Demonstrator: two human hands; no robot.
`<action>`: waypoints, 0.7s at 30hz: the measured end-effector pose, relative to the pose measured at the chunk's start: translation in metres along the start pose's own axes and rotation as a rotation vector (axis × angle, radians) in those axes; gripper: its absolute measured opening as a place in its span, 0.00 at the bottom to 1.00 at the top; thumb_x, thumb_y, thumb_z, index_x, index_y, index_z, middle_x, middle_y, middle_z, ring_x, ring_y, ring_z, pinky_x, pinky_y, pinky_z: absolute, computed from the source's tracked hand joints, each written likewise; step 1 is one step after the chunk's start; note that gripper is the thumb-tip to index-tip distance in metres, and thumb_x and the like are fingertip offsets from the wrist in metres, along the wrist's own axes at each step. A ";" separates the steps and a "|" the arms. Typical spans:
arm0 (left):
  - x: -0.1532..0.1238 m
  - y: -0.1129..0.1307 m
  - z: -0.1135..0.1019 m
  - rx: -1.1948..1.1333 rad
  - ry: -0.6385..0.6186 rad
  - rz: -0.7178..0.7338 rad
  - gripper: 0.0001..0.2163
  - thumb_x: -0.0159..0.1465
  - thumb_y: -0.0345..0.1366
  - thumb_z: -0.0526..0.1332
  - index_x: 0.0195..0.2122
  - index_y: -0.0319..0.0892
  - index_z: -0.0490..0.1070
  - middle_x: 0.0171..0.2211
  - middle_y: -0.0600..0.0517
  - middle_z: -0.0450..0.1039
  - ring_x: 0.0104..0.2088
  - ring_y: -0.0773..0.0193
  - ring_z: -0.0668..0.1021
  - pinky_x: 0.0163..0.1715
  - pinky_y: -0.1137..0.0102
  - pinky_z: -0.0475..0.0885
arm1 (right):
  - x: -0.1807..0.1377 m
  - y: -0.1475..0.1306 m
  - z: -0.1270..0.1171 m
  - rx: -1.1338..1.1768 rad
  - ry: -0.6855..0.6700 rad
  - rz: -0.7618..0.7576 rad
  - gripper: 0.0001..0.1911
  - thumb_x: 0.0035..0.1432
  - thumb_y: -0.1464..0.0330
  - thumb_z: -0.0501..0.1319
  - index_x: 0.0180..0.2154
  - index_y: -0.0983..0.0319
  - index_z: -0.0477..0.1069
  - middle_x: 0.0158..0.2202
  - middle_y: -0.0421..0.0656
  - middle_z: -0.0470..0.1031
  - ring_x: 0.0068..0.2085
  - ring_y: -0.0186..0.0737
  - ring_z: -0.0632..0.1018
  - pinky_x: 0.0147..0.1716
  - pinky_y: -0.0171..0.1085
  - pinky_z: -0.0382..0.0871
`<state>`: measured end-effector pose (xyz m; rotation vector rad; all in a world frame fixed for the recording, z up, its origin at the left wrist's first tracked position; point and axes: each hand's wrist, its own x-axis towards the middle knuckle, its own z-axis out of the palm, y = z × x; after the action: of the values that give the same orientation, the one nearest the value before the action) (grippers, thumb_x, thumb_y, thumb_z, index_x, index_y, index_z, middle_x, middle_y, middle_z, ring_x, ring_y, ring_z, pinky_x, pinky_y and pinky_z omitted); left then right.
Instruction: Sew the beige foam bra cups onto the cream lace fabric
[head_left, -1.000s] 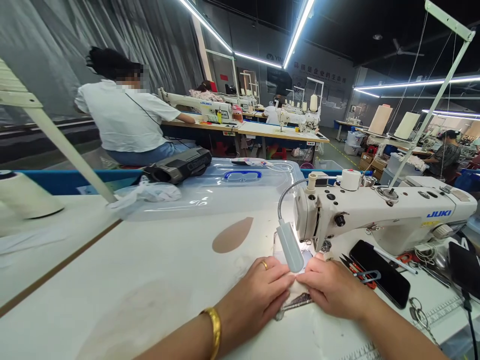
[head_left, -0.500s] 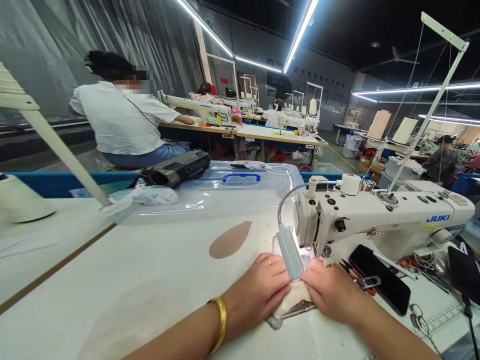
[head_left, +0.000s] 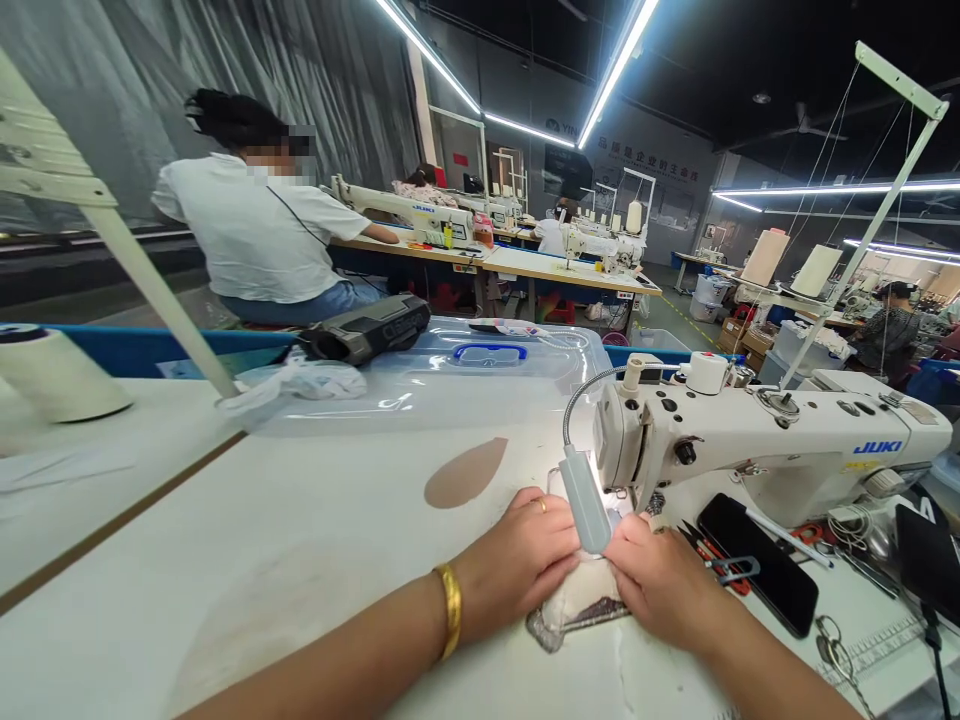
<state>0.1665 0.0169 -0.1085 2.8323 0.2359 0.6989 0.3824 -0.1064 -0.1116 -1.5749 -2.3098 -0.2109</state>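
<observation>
The white worktable (head_left: 300,540) filled the lower left of the frame, and on it, at the right, stood a white sewing machine (head_left: 772,450) with its needle end turned toward the centre. Behind the table, in the upper left, a person in a white shirt (head_left: 255,235) sat with the back to the camera at another table. A clear plastic lid (head_left: 450,385) lay at the far edge of the worktable, in the middle of the frame. Near the bottom centre, a small pale piece of fabric (head_left: 577,610) with a darker edge lay flat on the table, just in front of the needle, probably so that it could feed straight under the foot. The left hand (head_left: 517,565) was pressed on its left part with the fingers bent down, and the right hand (head_left: 660,580) pressed on its right part; both seemed to hold the piece down and steer it rather than to grasp it closed. A small lamp on a bending neck (head_left: 585,495) hung just above the hands, lighting the needle place and hiding some fingertips. To the right of the right hand lay a black phone (head_left: 757,565), and touching it a pair of thread snips (head_left: 720,565), near enough for quick reach.
</observation>
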 end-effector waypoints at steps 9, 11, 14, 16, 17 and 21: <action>0.013 0.011 -0.008 0.178 -0.078 -0.151 0.09 0.68 0.26 0.57 0.31 0.43 0.69 0.36 0.49 0.75 0.40 0.53 0.73 0.46 0.57 0.62 | 0.000 0.003 0.002 0.125 0.029 0.014 0.12 0.65 0.78 0.53 0.40 0.58 0.72 0.36 0.43 0.71 0.37 0.44 0.70 0.31 0.39 0.54; 0.014 0.008 -0.006 0.172 -0.065 -0.177 0.10 0.64 0.21 0.55 0.31 0.43 0.67 0.34 0.50 0.75 0.36 0.55 0.74 0.42 0.60 0.63 | -0.002 0.004 0.003 0.217 0.069 0.020 0.12 0.66 0.77 0.53 0.40 0.58 0.73 0.36 0.44 0.73 0.37 0.44 0.71 0.34 0.39 0.57; 0.009 0.006 -0.011 0.146 -0.037 -0.193 0.12 0.62 0.19 0.53 0.33 0.43 0.66 0.31 0.52 0.74 0.31 0.58 0.74 0.38 0.62 0.65 | -0.002 -0.003 0.004 0.444 0.104 0.133 0.09 0.69 0.71 0.54 0.41 0.58 0.73 0.35 0.43 0.74 0.37 0.44 0.73 0.38 0.40 0.62; -0.004 0.014 -0.017 0.125 -0.010 -0.172 0.14 0.65 0.19 0.50 0.40 0.44 0.69 0.32 0.53 0.75 0.31 0.58 0.76 0.40 0.62 0.68 | 0.000 -0.014 0.002 0.721 0.051 0.296 0.06 0.70 0.66 0.56 0.45 0.58 0.71 0.34 0.40 0.75 0.35 0.42 0.74 0.37 0.39 0.64; -0.014 0.023 -0.019 0.096 0.017 -0.156 0.15 0.67 0.20 0.50 0.45 0.45 0.71 0.35 0.52 0.78 0.34 0.57 0.78 0.43 0.61 0.70 | 0.003 -0.021 0.001 0.884 0.022 0.383 0.08 0.69 0.64 0.59 0.47 0.58 0.70 0.33 0.38 0.74 0.34 0.41 0.74 0.35 0.38 0.65; -0.061 0.087 -0.010 -0.430 0.205 -0.275 0.17 0.68 0.35 0.65 0.58 0.52 0.73 0.54 0.45 0.79 0.53 0.48 0.79 0.56 0.55 0.72 | 0.011 -0.054 -0.003 1.367 0.063 0.593 0.24 0.61 0.59 0.69 0.55 0.58 0.66 0.29 0.33 0.70 0.33 0.39 0.76 0.34 0.36 0.69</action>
<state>0.1178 -0.0773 -0.1056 2.2691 0.4390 0.8587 0.3298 -0.1181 -0.1014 -1.2492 -1.1761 1.1554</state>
